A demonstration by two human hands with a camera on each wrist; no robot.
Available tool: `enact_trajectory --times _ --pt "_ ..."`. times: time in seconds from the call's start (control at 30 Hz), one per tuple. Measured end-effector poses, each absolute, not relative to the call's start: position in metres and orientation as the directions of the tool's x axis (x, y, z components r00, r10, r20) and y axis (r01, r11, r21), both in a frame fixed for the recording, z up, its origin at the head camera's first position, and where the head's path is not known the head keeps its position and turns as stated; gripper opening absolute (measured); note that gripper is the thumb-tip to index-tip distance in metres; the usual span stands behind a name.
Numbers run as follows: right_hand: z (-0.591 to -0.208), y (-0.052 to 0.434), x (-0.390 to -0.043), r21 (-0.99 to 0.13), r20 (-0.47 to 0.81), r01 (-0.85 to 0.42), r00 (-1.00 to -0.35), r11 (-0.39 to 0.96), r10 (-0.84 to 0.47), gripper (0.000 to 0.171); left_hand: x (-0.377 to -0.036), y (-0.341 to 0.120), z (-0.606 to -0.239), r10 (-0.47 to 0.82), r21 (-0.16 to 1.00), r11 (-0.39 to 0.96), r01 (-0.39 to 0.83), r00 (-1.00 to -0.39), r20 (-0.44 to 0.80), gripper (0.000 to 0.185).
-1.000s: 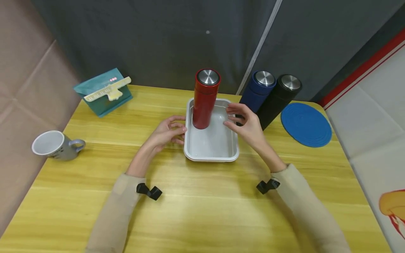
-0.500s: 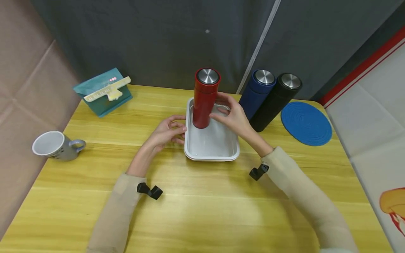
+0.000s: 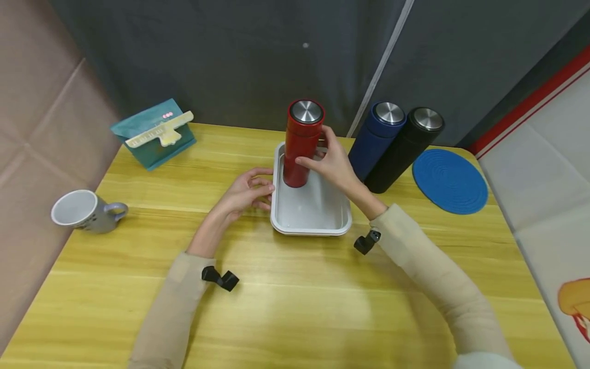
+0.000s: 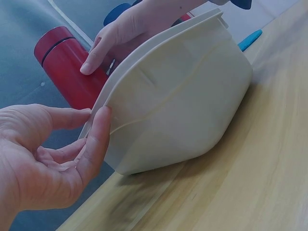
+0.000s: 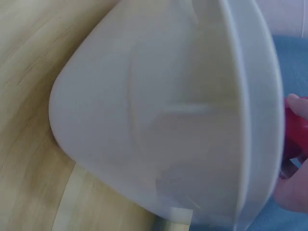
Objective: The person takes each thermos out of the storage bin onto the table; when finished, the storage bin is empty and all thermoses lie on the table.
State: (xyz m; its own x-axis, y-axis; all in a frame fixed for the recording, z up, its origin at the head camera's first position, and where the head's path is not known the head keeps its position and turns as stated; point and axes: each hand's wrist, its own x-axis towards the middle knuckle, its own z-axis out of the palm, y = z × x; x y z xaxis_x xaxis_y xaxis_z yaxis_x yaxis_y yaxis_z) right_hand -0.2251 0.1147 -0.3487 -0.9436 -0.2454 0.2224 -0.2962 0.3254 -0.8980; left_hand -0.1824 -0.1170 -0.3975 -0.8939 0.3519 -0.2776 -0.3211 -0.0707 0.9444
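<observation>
A red thermos bottle (image 3: 301,146) with a silver-topped lid stands upright inside the rim of a white plastic tub (image 3: 311,212). My right hand (image 3: 336,163) grips the bottle low on its body, thumb in front and fingers passing behind. In the left wrist view that thumb lies on the red thermos (image 4: 72,72), whose base is hidden behind the tub's rim. At the tub's left side, my left hand (image 3: 246,192) pinches the rim. Its thumb is at the top edge and a finger lies along the outer wall, as the left wrist view shows.
Right of the tub stand a blue thermos (image 3: 378,136) and a black thermos (image 3: 405,148), close together. Beyond them lies a round blue mat (image 3: 449,182). On the left are a teal bag (image 3: 154,134) with a cream clip and a grey mug (image 3: 89,211). A dark curtain (image 3: 221,61) hangs behind.
My right hand has moved left from the tub's right rim and now grips the red thermos. My left hand, the tub and the bottle stay in place.
</observation>
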Motion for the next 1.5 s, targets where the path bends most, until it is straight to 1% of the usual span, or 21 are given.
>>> enact_trajectory --times 0.3,0.53,0.77,1.2,1.5 --pt "-0.345 0.112 -0.224 -0.895 0.215 -0.283 -0.951 0.344 -0.223 0.073 -0.182 -0.116 -0.396 0.345 0.943 -0.080 -0.323 -0.896 -0.278 0.048" --pt "-0.349 0.110 -0.225 -0.887 0.233 -0.294 -0.950 0.355 -0.206 0.071 -0.181 -0.117 -0.397 0.344 0.942 -0.084 -0.324 -0.897 -0.278 0.047" --pt "-0.345 0.111 -0.218 -0.885 0.213 -0.264 -0.962 0.384 -0.169 0.072 -0.181 -0.116 -0.398 0.351 0.944 -0.078 -0.321 -0.895 -0.276 0.048" --pt "-0.338 0.116 -0.205 -0.885 0.243 -0.291 -0.955 0.363 -0.172 0.070 -0.182 -0.117 -0.398 0.350 0.943 -0.085 -0.322 -0.896 -0.275 0.048" --pt "-0.324 0.124 -0.190 -0.888 0.262 -0.309 -0.949 0.340 -0.176 0.065 -0.182 -0.116 -0.396 0.353 0.943 -0.092 -0.320 -0.896 -0.269 0.049"
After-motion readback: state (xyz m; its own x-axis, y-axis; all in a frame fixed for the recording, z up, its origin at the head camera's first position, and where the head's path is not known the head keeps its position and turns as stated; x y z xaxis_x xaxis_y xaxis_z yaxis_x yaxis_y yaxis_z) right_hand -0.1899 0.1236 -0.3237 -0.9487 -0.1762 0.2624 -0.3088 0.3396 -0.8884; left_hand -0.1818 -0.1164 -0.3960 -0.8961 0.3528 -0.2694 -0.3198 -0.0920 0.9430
